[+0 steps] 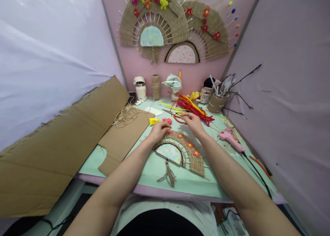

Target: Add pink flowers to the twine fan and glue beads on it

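Observation:
A woven twine fan (195, 163) lies on the table with red flowers along its band, a pale blue patterned half-round centre (168, 152) and a twine tassel (168, 174). At its upper left edge is my left hand (159, 130), its fingertips pressed together by a small red flower (170, 132); what they hold, if anything, is hidden. Behind those fingers lie a pink piece (167, 120) and a yellow piece (154, 121), both soft-looking. My right hand (194, 123) is closed on the orange handles of the scissors (177, 118), whose blades point left.
Red and yellow fuzzy stems (197, 108) lie behind my right hand. To the right rests a pink glue gun (232, 140) with its cord. Cardboard (129, 136) and tangled twine (126, 115) are on the left. A twine spool (156, 87) and a holder with twigs (217, 103) stand behind.

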A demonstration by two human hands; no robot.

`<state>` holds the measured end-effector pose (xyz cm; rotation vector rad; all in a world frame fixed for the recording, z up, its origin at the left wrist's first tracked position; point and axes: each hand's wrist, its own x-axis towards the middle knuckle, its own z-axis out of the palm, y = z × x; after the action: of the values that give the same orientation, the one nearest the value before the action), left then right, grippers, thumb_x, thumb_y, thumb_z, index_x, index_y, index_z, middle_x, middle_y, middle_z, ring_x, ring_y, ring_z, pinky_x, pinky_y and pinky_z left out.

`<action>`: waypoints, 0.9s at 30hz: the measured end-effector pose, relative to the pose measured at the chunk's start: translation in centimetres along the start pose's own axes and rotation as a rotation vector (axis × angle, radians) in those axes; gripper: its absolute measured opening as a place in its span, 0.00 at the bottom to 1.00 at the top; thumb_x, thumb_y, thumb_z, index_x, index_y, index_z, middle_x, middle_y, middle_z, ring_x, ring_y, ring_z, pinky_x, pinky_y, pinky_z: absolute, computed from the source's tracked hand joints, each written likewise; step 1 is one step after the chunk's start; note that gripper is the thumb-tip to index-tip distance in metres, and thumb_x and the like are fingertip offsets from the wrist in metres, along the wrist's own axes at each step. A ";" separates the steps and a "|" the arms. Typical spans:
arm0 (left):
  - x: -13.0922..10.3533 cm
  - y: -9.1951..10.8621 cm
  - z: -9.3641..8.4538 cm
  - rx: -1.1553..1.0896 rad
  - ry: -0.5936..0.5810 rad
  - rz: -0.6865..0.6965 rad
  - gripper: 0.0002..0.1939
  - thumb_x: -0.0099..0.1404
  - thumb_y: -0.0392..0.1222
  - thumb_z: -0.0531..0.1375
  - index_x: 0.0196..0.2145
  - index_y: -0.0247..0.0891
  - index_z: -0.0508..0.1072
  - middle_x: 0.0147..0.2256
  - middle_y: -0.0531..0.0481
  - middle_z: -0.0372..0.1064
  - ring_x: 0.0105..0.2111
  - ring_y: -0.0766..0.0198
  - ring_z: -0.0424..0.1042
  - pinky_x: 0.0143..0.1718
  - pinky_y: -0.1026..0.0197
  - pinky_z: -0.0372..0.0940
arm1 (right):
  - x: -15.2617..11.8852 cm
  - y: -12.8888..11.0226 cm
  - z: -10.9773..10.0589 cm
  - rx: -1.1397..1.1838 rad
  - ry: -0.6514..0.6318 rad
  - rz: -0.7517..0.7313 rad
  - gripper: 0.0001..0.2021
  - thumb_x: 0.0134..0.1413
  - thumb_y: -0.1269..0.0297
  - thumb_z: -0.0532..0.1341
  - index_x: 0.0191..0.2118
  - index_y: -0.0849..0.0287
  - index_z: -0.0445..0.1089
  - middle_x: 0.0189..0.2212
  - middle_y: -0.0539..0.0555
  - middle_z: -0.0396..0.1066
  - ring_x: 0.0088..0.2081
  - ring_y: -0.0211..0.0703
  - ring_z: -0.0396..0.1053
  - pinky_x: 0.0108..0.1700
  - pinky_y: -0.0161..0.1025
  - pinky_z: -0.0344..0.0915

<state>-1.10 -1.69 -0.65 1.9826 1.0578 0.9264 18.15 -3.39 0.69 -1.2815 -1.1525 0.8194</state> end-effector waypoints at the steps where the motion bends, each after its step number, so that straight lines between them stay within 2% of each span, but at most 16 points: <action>1: 0.0 0.0 0.0 0.018 -0.015 0.009 0.04 0.54 0.36 0.61 0.27 0.35 0.75 0.31 0.48 0.74 0.33 0.62 0.70 0.39 0.60 0.63 | 0.0 0.0 0.0 -0.006 -0.002 -0.003 0.12 0.41 0.60 0.62 0.33 0.59 0.74 0.36 0.55 0.75 0.34 0.41 0.69 0.35 0.38 0.66; 4: -0.1 0.0 0.2 0.043 -0.033 0.009 0.10 0.52 0.33 0.62 0.35 0.35 0.76 0.31 0.48 0.74 0.32 0.63 0.70 0.38 0.60 0.65 | 0.1 0.1 0.0 -0.017 -0.010 -0.011 0.12 0.42 0.60 0.61 0.34 0.59 0.74 0.36 0.55 0.75 0.33 0.41 0.69 0.35 0.38 0.67; 6: -0.2 -0.1 0.3 0.041 -0.035 0.018 0.18 0.53 0.30 0.61 0.43 0.35 0.74 0.31 0.50 0.74 0.31 0.65 0.70 0.38 0.61 0.65 | 0.0 0.1 0.0 -0.021 -0.018 -0.017 0.12 0.42 0.60 0.61 0.34 0.59 0.74 0.36 0.55 0.75 0.34 0.41 0.69 0.35 0.39 0.67; 8: -0.3 -0.1 0.4 0.055 -0.042 0.041 0.22 0.54 0.28 0.58 0.47 0.36 0.73 0.32 0.49 0.75 0.33 0.64 0.72 0.40 0.61 0.65 | -0.1 0.0 0.1 -0.023 -0.025 -0.020 0.12 0.42 0.61 0.60 0.34 0.59 0.74 0.37 0.55 0.75 0.34 0.41 0.69 0.36 0.39 0.68; 13: -0.5 -0.2 0.5 0.145 -0.054 0.074 0.22 0.57 0.28 0.57 0.49 0.39 0.73 0.37 0.47 0.77 0.40 0.60 0.74 0.48 0.56 0.64 | -0.4 -0.2 0.1 -0.027 -0.034 -0.025 0.10 0.42 0.62 0.60 0.33 0.59 0.74 0.37 0.55 0.75 0.35 0.42 0.70 0.36 0.39 0.68; 22: -0.6 -0.1 0.4 0.219 -0.100 0.099 0.22 0.58 0.28 0.57 0.51 0.37 0.73 0.40 0.42 0.77 0.40 0.56 0.75 0.49 0.53 0.65 | -0.6 -0.4 0.2 -0.046 -0.055 -0.025 0.11 0.43 0.63 0.60 0.34 0.59 0.74 0.37 0.56 0.75 0.35 0.43 0.71 0.36 0.40 0.68; 27: -0.6 -0.3 0.4 0.287 -0.100 0.130 0.21 0.60 0.31 0.56 0.51 0.38 0.72 0.42 0.42 0.76 0.45 0.55 0.73 0.49 0.53 0.64 | -0.7 -0.4 0.2 -0.060 -0.058 -0.024 0.11 0.44 0.63 0.59 0.35 0.59 0.74 0.37 0.56 0.75 0.35 0.43 0.71 0.36 0.40 0.67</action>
<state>-1.10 -2.18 -1.28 2.3320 1.0633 0.7653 17.69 -4.04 0.96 -1.2978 -1.2445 0.8138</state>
